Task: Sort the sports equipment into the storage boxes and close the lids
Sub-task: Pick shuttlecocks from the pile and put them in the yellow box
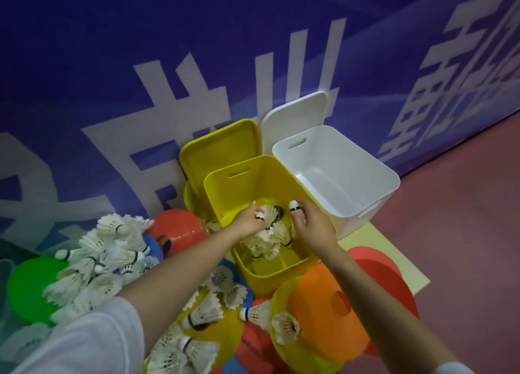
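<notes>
Here both hands were down inside the yellow box (254, 182), each gripping shuttlecocks: the left hand (247, 222) clutched a bunch of them (268, 216) at about nine o'clock of the box opening, and the right hand (315, 223), at three o'clock, pinched one shuttlecock (295, 206) with its cork pointing up. Several more already lay on the box floor (267, 245). The yellow lid (219, 148) stood propped open at twelve o'clock, against the blue wall (112, 49), and the white box (351, 159) at about two o'clock looked empty, its white lid (295, 111) up as well. To do this step well, the hands probably needed to go low before letting go, so the feathers would settle without bending, and the corks should lie the same way to save room. A large heap of loose shuttlecocks (104, 258) waited at eight o'clock among the flat marker cones (323, 309), which most likely belonged in the white box. Most of the sorting was yet to be done.
</notes>
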Demonstrator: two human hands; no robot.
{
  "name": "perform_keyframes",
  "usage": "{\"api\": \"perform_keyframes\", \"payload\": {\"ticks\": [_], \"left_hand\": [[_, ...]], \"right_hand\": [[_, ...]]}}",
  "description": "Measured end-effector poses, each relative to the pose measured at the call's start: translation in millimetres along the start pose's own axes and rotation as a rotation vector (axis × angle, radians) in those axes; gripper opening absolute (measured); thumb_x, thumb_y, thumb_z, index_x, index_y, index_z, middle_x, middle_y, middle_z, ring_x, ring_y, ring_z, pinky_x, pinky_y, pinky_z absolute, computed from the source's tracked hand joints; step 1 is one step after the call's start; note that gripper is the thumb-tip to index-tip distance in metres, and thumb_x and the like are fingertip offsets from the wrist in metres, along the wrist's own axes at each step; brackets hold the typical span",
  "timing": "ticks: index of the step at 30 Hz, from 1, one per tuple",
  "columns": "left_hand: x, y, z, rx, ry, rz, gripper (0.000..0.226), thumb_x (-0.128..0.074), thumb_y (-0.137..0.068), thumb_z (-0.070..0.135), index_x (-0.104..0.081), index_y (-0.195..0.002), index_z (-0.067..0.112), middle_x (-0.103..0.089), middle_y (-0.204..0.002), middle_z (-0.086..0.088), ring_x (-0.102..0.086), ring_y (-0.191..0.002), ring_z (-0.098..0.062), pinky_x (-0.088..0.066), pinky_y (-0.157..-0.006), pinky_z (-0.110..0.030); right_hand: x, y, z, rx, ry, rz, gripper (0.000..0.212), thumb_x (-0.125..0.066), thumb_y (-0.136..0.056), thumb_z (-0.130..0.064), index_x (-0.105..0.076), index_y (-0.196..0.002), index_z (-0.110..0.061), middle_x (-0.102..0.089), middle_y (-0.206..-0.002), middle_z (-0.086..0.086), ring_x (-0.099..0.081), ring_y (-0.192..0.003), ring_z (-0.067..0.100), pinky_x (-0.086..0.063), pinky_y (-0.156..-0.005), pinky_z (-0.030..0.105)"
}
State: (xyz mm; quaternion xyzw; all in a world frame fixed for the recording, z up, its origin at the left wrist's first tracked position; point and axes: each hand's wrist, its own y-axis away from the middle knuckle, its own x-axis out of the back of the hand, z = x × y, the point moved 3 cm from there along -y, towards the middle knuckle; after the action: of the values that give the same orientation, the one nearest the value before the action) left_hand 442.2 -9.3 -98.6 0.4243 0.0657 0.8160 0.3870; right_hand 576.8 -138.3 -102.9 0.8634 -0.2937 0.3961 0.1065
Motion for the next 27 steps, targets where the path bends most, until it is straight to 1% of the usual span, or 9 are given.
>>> {"api": "perform_keyframes", "payload": {"ticks": [2,7,10,14,17,19,21,25,27], "left_hand": [[-12.2,-6.8,-7.9,-0.016,-0.187,-0.100,0.044,-0.063,-0.087,0.022,-0.048,-0.128,0.016,-0.056,-0.119,-0.009,-0.054,-0.082,-0.019,-0.039,-0.053,-0.024],[-40.7,-24.9,-24.8,-0.076,-0.508,-0.308,0.034,-0.062,-0.088,0.023,-0.056,-0.120,0.016,-0.052,-0.134,-0.009,-0.055,-0.113,-0.025,-0.044,-0.080,-0.027],[-42.6,-30.6,-34.5,-0.079,-0.532,-0.330,0.032,-0.063,-0.088,0.023,-0.056,-0.118,0.016,-0.054,-0.130,-0.007,-0.055,-0.109,-0.024,-0.043,-0.079,-0.028],[-26.2,-27.8,-23.2,-0.084,-0.340,-0.130,0.041,-0.059,-0.091,0.032,-0.051,-0.129,0.021,-0.059,-0.118,-0.006,-0.061,-0.093,-0.019,-0.049,-0.078,-0.032],[0.9,-11.2,-3.1,-0.248,-0.239,0.141,0.034,-0.053,-0.094,0.031,-0.054,-0.127,0.024,-0.057,-0.124,0.000,-0.056,-0.106,-0.017,-0.048,-0.086,-0.033],[19.4,5.1,1.2,-0.362,-0.300,0.312,0.034,-0.053,-0.093,0.028,-0.054,-0.127,0.024,-0.052,-0.128,0.000,-0.045,-0.121,-0.018,-0.040,-0.095,-0.034],[32.4,19.8,-7.7,-0.364,-0.309,0.436,0.040,-0.054,-0.093,0.028,-0.050,-0.132,0.021,-0.045,-0.134,-0.004,-0.032,-0.131,-0.023,-0.032,-0.105,-0.037],[37.3,51.5,-38.9,-0.243,-0.162,0.431,0.048,-0.052,-0.095,0.028,-0.040,-0.141,0.019,-0.035,-0.143,-0.006,-0.025,-0.136,-0.023,-0.028,-0.108,-0.035],[36.0,73.3,-54.6,-0.238,-0.072,0.426,0.047,-0.052,-0.096,0.026,-0.040,-0.141,0.020,-0.036,-0.141,-0.003,-0.029,-0.133,-0.020,-0.028,-0.107,-0.032]], "right_hand": [[1.5,1.4,-3.7,0.011,-0.024,0.037,0.042,-0.046,-0.096,-0.039,-0.047,-0.136,-0.025,-0.063,-0.121,-0.002,-0.059,-0.109,0.022,-0.041,-0.074,0.030],[4.7,-2.4,-5.8,-0.029,-0.071,0.114,0.039,-0.049,-0.095,-0.035,-0.049,-0.133,-0.025,-0.064,-0.116,-0.003,-0.060,-0.105,0.020,-0.040,-0.070,0.029],[3.8,-3.9,-4.0,-0.045,-0.093,0.134,0.038,-0.049,-0.095,-0.034,-0.049,-0.132,-0.024,-0.065,-0.113,-0.003,-0.060,-0.101,0.021,-0.042,-0.068,0.030],[-1.4,-7.1,1.0,-0.069,0.004,0.059,0.037,-0.046,-0.096,-0.036,-0.050,-0.130,-0.021,-0.066,-0.106,0.001,-0.062,-0.094,0.023,-0.046,-0.066,0.033],[-10.1,-7.7,8.0,-0.076,0.116,-0.144,0.039,-0.040,-0.099,-0.035,-0.049,-0.131,-0.014,-0.065,-0.096,0.007,-0.059,-0.080,0.024,-0.041,-0.057,0.032],[-13.9,-9.3,11.6,-0.097,0.107,-0.253,0.039,-0.038,-0.101,-0.036,-0.049,-0.130,-0.012,-0.064,-0.096,0.010,-0.059,-0.079,0.025,-0.040,-0.058,0.032],[-14.0,-15.3,6.9,-0.100,0.075,-0.322,0.040,-0.039,-0.101,-0.037,-0.050,-0.129,-0.010,-0.063,-0.098,0.014,-0.058,-0.081,0.028,-0.039,-0.059,0.032],[-18.2,-33.6,-19.9,-0.059,0.029,-0.398,0.039,-0.044,-0.100,-0.031,-0.049,-0.133,-0.010,-0.053,-0.079,-0.002,-0.048,-0.065,0.013,-0.031,-0.053,0.025],[-27.4,-40.8,-30.5,-0.053,0.043,-0.430,0.043,-0.046,-0.099,-0.031,-0.046,-0.137,-0.011,-0.060,-0.099,0.004,-0.058,-0.082,0.021,-0.043,-0.066,0.030]]}}
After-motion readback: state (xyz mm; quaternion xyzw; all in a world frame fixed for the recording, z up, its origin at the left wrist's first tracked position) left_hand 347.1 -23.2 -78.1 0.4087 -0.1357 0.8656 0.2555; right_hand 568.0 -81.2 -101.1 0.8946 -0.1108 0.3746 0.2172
